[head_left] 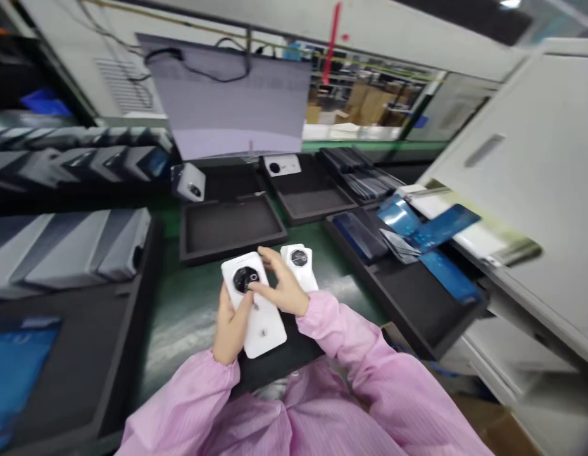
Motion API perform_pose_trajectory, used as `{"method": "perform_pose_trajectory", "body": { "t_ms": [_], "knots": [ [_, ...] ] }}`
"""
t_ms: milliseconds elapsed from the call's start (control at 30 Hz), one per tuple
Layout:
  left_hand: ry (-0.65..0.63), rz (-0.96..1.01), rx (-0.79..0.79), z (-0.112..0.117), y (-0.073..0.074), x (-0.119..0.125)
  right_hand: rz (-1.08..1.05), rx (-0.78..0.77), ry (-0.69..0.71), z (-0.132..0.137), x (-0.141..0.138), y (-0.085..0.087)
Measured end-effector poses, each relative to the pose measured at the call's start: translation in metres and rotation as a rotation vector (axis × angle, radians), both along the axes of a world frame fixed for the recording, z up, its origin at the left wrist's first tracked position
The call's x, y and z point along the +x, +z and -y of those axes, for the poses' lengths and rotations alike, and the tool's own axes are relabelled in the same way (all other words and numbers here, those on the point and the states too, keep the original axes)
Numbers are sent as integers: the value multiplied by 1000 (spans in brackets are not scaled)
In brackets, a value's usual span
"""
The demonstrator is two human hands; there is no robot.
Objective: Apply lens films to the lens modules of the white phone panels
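White smartphone point(264, 322), rear face up, in front of the wearer's torso, tilted lengthwise, w/ round black camera module point(246, 279) at its far end. L hand point(231, 326): fingers closed around the L long edge, thumb on the rear face just below the module; grasping. R hand point(284, 288): thumb at the module's lower rim, other fingers bent by the far R corner; firm pinch or light touch, cannot tell.

Risks (judged): thumb pressure so near the lens glass could smear or scratch it; a smooth rear face could slip if the L grip eases, since R support is unclear. A drop would prob. meet the black mat point(300, 347) or green tabletop point(180, 316).

Just beside the R hand, a second white phone point(304, 272) lies on the table, partly behind the R wrist; a sideways R swing could knock or scuff it.

Farther out: black foam tray point(234, 253) beyond the hands; R tray point(393, 310) w/ loose blue sheets point(445, 228) overhanging its rim, apt to slide if bumped; L tray point(127, 323), w/ grey slabs point(75, 247) in a leaning row, liable to topple if jolted.
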State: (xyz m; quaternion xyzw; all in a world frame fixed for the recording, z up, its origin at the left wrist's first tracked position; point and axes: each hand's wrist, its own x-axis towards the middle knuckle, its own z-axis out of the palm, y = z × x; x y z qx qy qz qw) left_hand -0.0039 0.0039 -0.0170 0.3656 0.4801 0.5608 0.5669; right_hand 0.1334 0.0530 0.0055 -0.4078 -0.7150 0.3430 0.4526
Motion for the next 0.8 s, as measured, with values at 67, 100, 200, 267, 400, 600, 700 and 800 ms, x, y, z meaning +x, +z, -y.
{"method": "perform_pose_trajectory", "body": {
  "t_ms": [67, 100, 200, 267, 400, 600, 700, 800],
  "knots": [
    [-25, 2, 5, -4, 2, 2, -3, 12, -37, -8, 5, 0],
    [-29, -16, 17, -5, 4, 3, -3, 6, -44, -10, 7, -1],
    [-26, -94, 48, -5, 5, 5, -33, -19, -76, -8, 10, -1],
    [-23, -147, 71, -3, 4, 5, -27, -18, -104, -5, 9, 0],
    [-77, -219, 85, 1, -1, 2, -35, -83, -123, -3, 8, 4],
    [-117, -248, 62, 3, -3, 1, -41, -102, -119, -3, 9, 3],
    [-102, -175, 63, 0, 0, 1, 86, 192, -153, 2, 8, 3],
    [-49, -110, 78, -3, 3, 0, 176, 531, -10, 7, 8, 1]
  ]
}}
